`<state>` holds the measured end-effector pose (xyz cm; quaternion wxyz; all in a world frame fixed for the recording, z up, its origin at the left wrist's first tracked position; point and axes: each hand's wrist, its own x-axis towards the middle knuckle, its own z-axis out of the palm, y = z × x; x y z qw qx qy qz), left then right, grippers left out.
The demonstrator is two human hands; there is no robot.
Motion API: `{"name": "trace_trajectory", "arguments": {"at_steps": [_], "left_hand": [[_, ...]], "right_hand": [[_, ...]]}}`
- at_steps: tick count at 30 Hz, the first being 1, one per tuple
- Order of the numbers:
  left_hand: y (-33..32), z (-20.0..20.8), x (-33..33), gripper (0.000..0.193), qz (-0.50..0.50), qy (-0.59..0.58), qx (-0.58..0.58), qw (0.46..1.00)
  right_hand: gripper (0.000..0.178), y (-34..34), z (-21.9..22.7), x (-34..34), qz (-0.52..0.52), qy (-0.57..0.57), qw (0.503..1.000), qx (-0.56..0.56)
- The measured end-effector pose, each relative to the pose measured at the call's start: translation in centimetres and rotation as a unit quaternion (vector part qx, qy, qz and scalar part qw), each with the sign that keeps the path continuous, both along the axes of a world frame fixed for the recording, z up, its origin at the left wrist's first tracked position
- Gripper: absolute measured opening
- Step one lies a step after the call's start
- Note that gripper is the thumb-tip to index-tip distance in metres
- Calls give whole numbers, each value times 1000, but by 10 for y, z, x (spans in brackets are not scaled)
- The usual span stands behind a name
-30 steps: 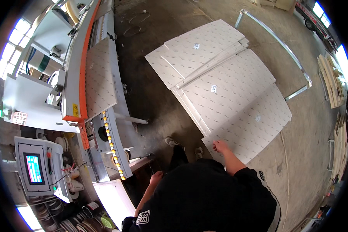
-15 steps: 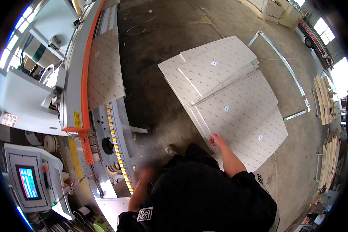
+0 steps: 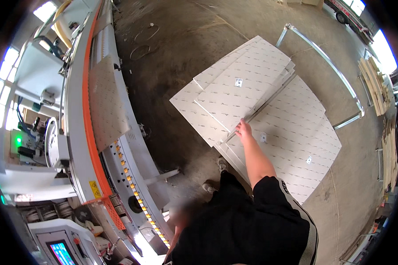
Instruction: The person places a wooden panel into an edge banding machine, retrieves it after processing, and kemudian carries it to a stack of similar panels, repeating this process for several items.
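My right hand reaches out over two stacks of pale patterned panels. Its fingers are partly spread, at the near end of the gap between the far stack and the near stack. It is at or just above the panel edges, and whether it touches them I cannot tell. A smear hides my left hand, which is low beside the long machine; its fingers cannot be made out. Another patterned panel lies on the machine, along its orange rail.
Yellow rollers line the machine's near side, and a grey support arm juts from it. A control panel with a lit screen stands at lower left. Beyond the stacks is a metal frame. Boards lean at the far right.
My right hand has moved forward from the near stack's left edge to the gap between the stacks, its arm stretching farther. The whole view has turned, and both shoes now show.
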<state>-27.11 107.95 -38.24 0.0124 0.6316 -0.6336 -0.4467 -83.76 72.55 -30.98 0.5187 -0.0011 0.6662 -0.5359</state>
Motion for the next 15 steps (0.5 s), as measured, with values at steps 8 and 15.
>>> {"name": "trace_trajectory", "arguments": {"at_steps": [8,15], "left_hand": [[-28,32,-4,29,24,3,109,994],[-116,30,-25,33,5,83,87,993]], "right_hand": [[64,-47,-3,3,-135,-64,989,18],[62,11,-19,1,-63,-65,995,36]]}}
